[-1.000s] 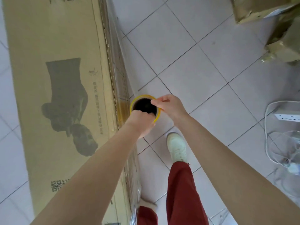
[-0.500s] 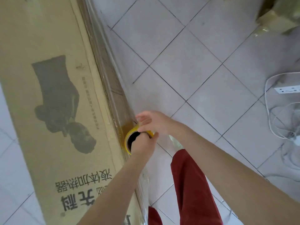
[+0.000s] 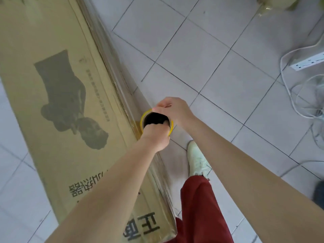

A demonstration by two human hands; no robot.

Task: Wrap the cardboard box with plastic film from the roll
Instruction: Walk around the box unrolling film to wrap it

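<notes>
Box (image 3: pixel 43 41): one long cardboard carton is seen lying flat on the tiled floor (image 3: pixel 201 58), running from upper left to bottom centre. A dark printed figure and printed characters are carried on its top face.

Film (image 3: pixel 163 183): clear, glossy plastic is seen stretched along the box's right side face. It meets the roll near the middle of that side.

Roll (image 3: pixel 156 122): it is held upright, just beside the box's right edge, and is viewed end-on. A yellow rim and a dark hollow core are shown. Whether the roll touches the box cannot be told.

Left grip (image 3: pixel 155 137): it is closed on the near rim of the roll, with the fingers curled down into the core.

Right grip (image 3: pixel 173 110): it is closed on the far rim of the roll, which is pinched between fingers and thumb.

Other items: a pale shoe (image 3: pixel 197 158) and a red trouser leg (image 3: pixel 201 207) are placed on the floor right of the box. A white power strip (image 3: pixel 308 62) and loose white cables (image 3: pixel 298 95) are noted at the right edge, well apart from the box.
</notes>
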